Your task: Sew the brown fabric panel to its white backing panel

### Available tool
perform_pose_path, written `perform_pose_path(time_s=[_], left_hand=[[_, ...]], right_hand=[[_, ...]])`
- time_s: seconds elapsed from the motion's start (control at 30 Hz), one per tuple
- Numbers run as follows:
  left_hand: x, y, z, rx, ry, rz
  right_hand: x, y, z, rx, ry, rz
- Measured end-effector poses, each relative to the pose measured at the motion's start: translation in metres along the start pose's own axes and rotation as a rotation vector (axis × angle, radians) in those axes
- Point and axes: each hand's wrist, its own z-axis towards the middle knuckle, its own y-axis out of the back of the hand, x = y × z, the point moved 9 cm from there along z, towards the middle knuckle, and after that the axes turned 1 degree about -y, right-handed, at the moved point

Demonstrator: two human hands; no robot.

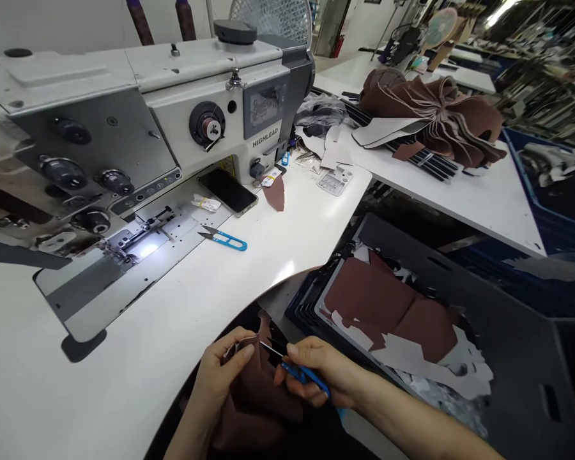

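In front of my body, below the table edge, my left hand (227,367) pinches the edge of a brown leather piece (256,393) between thumb and fingers. My right hand (319,370) is closed around blue-handled thread snips (309,377). Their blades point left and meet the leather edge close to my left fingertips; whether they are cutting cannot be made out. The leather's lower folds hang over my lap. A second pair of blue thread snips (225,239) lies on the white table, beside the sewing machine's bed.
A white sewing machine (191,89) stands on the white table (172,332), with a phone (227,190) under its arm. To the right, a grey bin (508,345) holds brown and white scraps (393,306). Behind it, bundled brown pieces (436,115) lie on another table (489,198).
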Motion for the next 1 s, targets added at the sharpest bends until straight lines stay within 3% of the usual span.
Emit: perform_pose_path(time_s=[0.33, 0.47, 0.53, 0.63, 0.7, 0.8, 0.9, 1.0], left_hand=[[0.015, 0.000, 0.009, 0.121, -0.082, 0.154], [0.015, 0.000, 0.009, 0.079, -0.091, 0.117], [0.014, -0.004, 0.008, 0.082, -0.108, 0.138], [0.023, -0.008, 0.007, 0.129, -0.066, 0.175], [0.026, -0.005, 0.008, 0.115, -0.053, 0.155], [0.019, -0.006, 0.008, 0.128, -0.105, 0.161], [0.010, -0.013, 0.008, 0.197, -0.157, 0.216], [0.004, -0.015, 0.006, 0.230, -0.150, 0.256]], right_hand=[[-0.013, 0.002, 0.008, -0.091, -0.021, 0.104], [-0.015, 0.001, 0.017, -0.092, 0.061, 0.114], [-0.005, 0.005, 0.017, -0.096, 0.149, 0.163], [0.034, 0.021, 0.005, -0.153, 0.420, 0.183], [0.061, 0.028, -0.007, -0.201, 0.576, -0.019], [0.081, 0.022, -0.008, -0.207, 0.647, -0.474], [0.074, 0.013, 0.008, -0.173, 0.578, -0.768], [0.066, 0.009, 0.019, -0.208, 0.483, -0.903]])
